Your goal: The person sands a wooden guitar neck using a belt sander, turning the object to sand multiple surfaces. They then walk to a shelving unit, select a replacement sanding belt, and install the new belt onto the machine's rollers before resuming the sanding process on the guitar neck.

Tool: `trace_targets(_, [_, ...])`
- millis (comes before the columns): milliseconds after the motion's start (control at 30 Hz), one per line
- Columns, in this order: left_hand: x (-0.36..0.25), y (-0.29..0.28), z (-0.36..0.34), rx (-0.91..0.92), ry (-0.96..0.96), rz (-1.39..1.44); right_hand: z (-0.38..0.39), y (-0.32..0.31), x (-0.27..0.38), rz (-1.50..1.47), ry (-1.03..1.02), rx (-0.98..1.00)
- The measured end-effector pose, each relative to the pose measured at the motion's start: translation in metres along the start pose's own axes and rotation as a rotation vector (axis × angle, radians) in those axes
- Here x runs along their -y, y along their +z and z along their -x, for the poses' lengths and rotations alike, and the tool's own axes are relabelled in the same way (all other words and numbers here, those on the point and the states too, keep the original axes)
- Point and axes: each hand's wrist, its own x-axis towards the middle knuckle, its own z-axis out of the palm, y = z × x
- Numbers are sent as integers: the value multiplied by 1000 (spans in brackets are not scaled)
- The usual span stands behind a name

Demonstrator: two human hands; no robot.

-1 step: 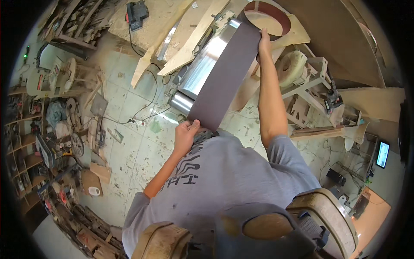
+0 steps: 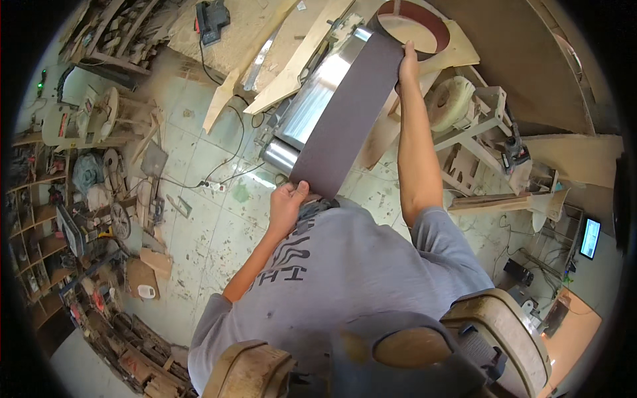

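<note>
A wide dark brown sanding belt point(image 2: 348, 113) stretches from near my shirt up to the far end of a belt sander point(image 2: 325, 99), where it loops round in a curl. Its near edge is pinched by my left hand point(image 2: 288, 202), thumb on top and fingers underneath. At the far right side, my right hand point(image 2: 408, 65) grips the belt's edge beside the loop, its fingers partly hidden. The sander's shiny metal bed shows left of the belt, with a steel roller point(image 2: 282, 154) at its near end. The belt overlaps the right part of the machine.
Thin wooden boards point(image 2: 285, 76) and a corded power tool point(image 2: 212, 23) lie on the bench to the far left. A wheel-shaped sanding disc point(image 2: 452, 103) on a wooden stand is at the right. Cables point(image 2: 232, 149) cross the dusty tiled floor. Shelves with scrap point(image 2: 40, 252) line the left.
</note>
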Motion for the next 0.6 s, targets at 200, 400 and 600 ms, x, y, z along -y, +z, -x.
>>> trace_targets(200, [-18, -19, 3, 83, -60, 12, 119, -19, -20, -150, -27, 13])
trace_targets(400, [-50, -93, -26, -239, 217, -121, 294, -46, -62, -244, 320, -51])
trace_targets(600, [-85, -44, -43, -80, 465, -469, 354, 37, -48, -379, 342, -47])
